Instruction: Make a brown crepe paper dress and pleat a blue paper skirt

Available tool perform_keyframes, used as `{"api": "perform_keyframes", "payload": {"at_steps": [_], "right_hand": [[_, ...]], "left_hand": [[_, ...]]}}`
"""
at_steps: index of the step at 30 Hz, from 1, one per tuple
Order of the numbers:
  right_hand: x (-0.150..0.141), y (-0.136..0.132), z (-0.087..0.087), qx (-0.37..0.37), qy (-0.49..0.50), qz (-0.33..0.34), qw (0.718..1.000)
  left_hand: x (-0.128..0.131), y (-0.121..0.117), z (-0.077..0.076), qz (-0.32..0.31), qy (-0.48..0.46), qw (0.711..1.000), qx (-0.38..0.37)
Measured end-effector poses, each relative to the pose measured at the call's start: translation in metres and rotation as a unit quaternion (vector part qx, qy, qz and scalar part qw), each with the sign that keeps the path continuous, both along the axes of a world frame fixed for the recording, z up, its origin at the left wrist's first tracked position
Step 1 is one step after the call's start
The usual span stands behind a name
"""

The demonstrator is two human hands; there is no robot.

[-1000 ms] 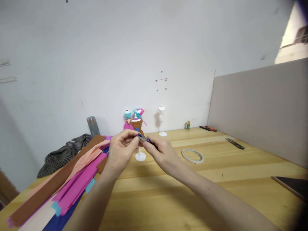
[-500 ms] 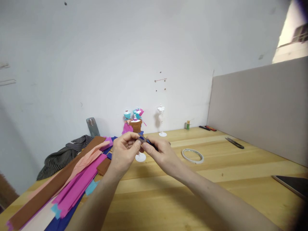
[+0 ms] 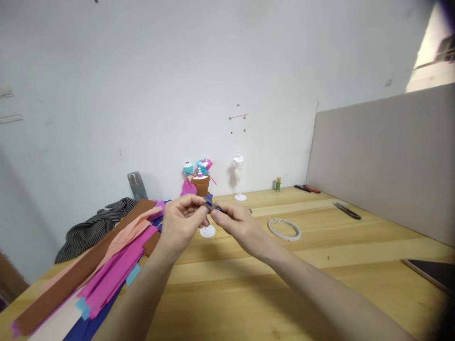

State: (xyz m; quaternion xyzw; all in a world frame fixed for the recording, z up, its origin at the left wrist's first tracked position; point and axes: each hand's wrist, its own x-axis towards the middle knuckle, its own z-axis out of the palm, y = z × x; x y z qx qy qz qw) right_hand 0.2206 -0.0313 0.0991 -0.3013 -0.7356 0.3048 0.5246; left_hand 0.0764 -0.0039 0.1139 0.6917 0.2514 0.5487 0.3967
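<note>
My left hand [image 3: 183, 220] and my right hand [image 3: 240, 225] meet in mid-air above the table, fingertips nearly touching. Thumb and fingers of each pinch a small dark blue strip [image 3: 209, 204], perhaps crepe paper, mostly covered by the fingers. Just behind them stands a mini dress form [image 3: 201, 183] with a brown wrap on its bust; my hands hide its middle, and its round white base shows below. Two more little dress forms, one in turquoise [image 3: 188, 168] and one in turquoise and pink [image 3: 204, 165], are partly hidden behind it.
Crepe paper strips [image 3: 117, 265] and a striped cloth [image 3: 95, 227] cover the left side, near a grey bottle [image 3: 137, 185]. A bare white dress form [image 3: 239, 173] stands at the wall. Rightward lie a white ring coil [image 3: 284, 237], scissors [image 3: 347, 211] and a dark tablet-like object [image 3: 432, 273].
My hands stay together on the blue strip, with only slight finger movement. The view has shifted a little.
</note>
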Motion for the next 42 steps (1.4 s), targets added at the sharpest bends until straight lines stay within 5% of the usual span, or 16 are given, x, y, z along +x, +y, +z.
{"api": "perform_keyframes", "payload": {"at_steps": [8,15,26,42], "right_hand": [[0.0038,0.0014,0.0003,-0.011,0.005,0.084,0.996],[0.0065,0.0035,-0.0017,0.001,-0.022,0.079,0.997],[0.0102,0.0008,0.0035,0.061,-0.180,-0.089,0.978],[0.0045,0.0006,-0.0046,0.110,-0.186,-0.142,0.966]], "left_hand": [[-0.0047,-0.0010,0.0028,-0.021,0.022,0.999,-0.025],[-0.0088,0.0000,0.0018,-0.028,0.029,0.999,-0.023],[-0.0028,0.0037,0.0024,-0.005,0.028,0.999,-0.017],[-0.0057,0.0034,0.0014,-0.003,0.014,1.000,0.007]]}}
